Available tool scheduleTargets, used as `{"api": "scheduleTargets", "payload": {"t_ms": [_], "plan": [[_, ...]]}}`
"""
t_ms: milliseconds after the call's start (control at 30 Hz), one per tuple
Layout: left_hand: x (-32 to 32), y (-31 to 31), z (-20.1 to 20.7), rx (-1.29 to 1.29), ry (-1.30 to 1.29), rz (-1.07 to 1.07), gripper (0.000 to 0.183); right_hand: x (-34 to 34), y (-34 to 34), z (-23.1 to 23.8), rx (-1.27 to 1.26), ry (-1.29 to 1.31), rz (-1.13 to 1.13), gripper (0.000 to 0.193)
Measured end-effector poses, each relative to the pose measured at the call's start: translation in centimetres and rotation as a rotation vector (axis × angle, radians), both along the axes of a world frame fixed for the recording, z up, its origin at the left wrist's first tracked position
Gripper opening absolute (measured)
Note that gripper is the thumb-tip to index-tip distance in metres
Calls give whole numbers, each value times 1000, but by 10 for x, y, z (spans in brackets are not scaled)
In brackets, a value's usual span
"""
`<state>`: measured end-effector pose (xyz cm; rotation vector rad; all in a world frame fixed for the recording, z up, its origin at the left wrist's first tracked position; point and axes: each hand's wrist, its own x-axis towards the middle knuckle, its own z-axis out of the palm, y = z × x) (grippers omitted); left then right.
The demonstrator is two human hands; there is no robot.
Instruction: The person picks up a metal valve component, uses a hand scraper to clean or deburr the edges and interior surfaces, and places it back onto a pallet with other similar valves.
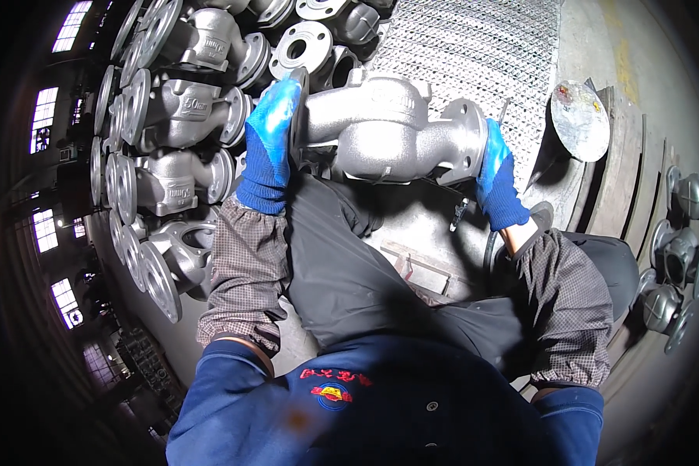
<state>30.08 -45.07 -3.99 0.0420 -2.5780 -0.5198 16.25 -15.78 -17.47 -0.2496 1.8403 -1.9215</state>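
Rising at my left, a stack of grey metal valves (182,120) stands beside the single valve (382,132) I hold crosswise just beyond my legs (342,272). My gloved left hand (271,124) and right hand (496,161) have its round ends (467,138) between them, fingers (285,93) partly curled at the rims, the right ones mostly hidden.

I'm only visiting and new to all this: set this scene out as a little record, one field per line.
Left hand: blue-gloved, at the held casting's left flange
Right hand: blue-gloved, at its right flange
Held: grey metal casting, raised over the lap
Left side: stacked similar castings
Ahead: textured metallic surface
Right side: round pale disc; beyond it, wooden planks and more castings
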Motion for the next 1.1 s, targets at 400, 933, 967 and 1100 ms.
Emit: {"api": "scheduleTargets", "payload": {"t_ms": [400,933,967,1100], "plan": [[-24,81,52,568,-116,30,61,-46,29,-23,538,645,135,65],[-15,60,36,739,-77,90,49,-22,32,-52,103,156,172,30],[-11,56,33,566,-60,32,47,-22,33,-49,91,168,173,29],[-2,41,34,303,-1,-80,46,-25,24,-10,-257,-371,88,25]]}}
